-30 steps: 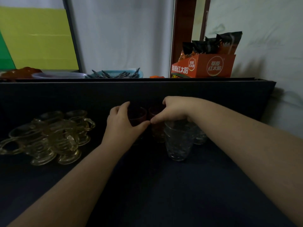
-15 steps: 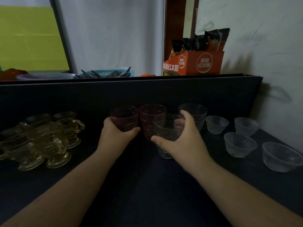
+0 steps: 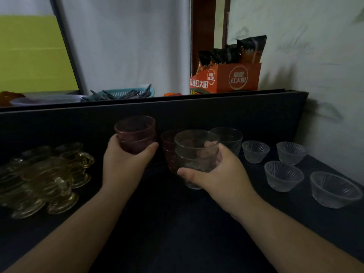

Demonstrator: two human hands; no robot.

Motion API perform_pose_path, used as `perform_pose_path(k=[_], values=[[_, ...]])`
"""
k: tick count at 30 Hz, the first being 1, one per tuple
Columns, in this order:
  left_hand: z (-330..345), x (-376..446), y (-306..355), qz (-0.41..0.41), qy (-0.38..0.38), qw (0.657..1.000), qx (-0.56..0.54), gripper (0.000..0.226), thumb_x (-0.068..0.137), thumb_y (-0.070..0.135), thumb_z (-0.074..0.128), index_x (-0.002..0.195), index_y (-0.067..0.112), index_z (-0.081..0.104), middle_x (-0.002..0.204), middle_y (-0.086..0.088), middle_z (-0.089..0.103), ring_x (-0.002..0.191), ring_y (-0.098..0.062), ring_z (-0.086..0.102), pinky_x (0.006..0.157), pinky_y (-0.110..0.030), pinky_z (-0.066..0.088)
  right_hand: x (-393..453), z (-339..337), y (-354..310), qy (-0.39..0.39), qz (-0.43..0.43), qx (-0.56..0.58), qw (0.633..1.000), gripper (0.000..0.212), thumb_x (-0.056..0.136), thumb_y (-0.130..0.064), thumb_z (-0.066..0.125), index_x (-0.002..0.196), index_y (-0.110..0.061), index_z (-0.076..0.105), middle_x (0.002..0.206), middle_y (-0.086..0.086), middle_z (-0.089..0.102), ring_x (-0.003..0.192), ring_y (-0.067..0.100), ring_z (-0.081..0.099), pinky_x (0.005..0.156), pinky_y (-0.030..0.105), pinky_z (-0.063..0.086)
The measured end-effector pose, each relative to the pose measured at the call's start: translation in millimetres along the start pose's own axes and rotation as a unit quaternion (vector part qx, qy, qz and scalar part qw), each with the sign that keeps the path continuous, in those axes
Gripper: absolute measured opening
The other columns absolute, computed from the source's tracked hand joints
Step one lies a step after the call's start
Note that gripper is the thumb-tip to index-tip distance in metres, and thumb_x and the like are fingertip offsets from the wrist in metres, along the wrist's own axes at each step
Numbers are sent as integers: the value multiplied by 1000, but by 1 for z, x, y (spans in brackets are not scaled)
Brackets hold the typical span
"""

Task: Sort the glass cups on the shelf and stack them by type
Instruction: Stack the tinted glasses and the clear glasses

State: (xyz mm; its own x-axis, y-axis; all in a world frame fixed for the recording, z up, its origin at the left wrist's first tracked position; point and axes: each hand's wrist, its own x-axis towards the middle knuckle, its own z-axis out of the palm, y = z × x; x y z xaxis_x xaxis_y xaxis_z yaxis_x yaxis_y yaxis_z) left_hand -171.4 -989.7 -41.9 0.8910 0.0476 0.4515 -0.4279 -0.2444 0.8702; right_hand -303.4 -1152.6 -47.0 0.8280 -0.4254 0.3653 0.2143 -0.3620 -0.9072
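Observation:
My left hand (image 3: 126,166) grips a stack of two dark red glass cups (image 3: 135,133), raised off the dark shelf (image 3: 167,223). My right hand (image 3: 220,174) holds a stack of clear glass cups (image 3: 196,148) from the right side. Between and behind them stands another red cup stack (image 3: 167,148), partly hidden by the clear stack. A further clear cup (image 3: 228,137) stands behind my right hand. Several small ribbed clear bowls (image 3: 283,174) sit at the right. Amber handled cups (image 3: 49,174) crowd the left.
A dark back panel (image 3: 256,115) rises behind the shelf, with a ledge carrying an orange carton (image 3: 224,78), a blue basket (image 3: 126,92) and a plate (image 3: 45,99). A white wall (image 3: 325,75) closes off the right side.
My left hand has lifted the red cup stack upward. My right hand moved from the red cups to the clear stack, closed around it and raised it a little. The camera view has shifted left.

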Motion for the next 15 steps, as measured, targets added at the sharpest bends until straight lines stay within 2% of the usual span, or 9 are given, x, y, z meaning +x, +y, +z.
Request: perform_pose_path(k=[1, 4, 8, 12, 15], values=[[-1, 0, 5, 9, -1, 1000, -9, 59, 63, 42, 86, 115, 29, 59, 103, 12, 65, 92, 0, 61, 76, -20, 46, 2, -3, -4, 4, -18, 14, 1000, 57, 59, -31, 95, 102, -39, 59, 97, -30, 71, 92, -10, 66, 75, 11, 51], [-4, 4, 27, 25, -7, 999, -37, 55, 65, 43, 84, 113, 29, 61, 100, 13, 67, 88, 3, 63, 72, -16, 46, 8, -16, -14, 21, -75, 38, 996, 56, 64, -29, 93, 113, -26, 65, 105, -13, 75, 98, 3, 70, 84, 27, 57], [4, 12, 56, 38, -25, 994, -102, 53, 66, 40, 85, 112, 26, 64, 99, 10, 72, 87, -1, 68, 74, -22, 54, 21, -33, -34, 56, -144, 19, 988, 54, 65, -30, 92, 112, -29, 64, 104, -15, 74, 98, 0, 70, 82, 20, 55], [23, 15, 71, 58, -80, 986, -136, 46, 70, 30, 85, 111, 22, 66, 97, 8, 74, 88, -5, 70, 74, -22, 56, 44, -45, -41, 106, -149, 16, 983, 53, 68, -40, 90, 112, -21, 68, 104, -8, 76, 98, 7, 71, 88, 38, 58], [42, 18, 69, 63, -103, 984, -127, 49, 67, 33, 87, 110, 23, 66, 98, 8, 73, 89, -5, 69, 78, -28, 57, 55, -53, -35, 160, -136, 18, 978, 52, 66, -44, 90, 108, -22, 69, 99, -10, 76, 93, 4, 71, 86, 37, 58]])
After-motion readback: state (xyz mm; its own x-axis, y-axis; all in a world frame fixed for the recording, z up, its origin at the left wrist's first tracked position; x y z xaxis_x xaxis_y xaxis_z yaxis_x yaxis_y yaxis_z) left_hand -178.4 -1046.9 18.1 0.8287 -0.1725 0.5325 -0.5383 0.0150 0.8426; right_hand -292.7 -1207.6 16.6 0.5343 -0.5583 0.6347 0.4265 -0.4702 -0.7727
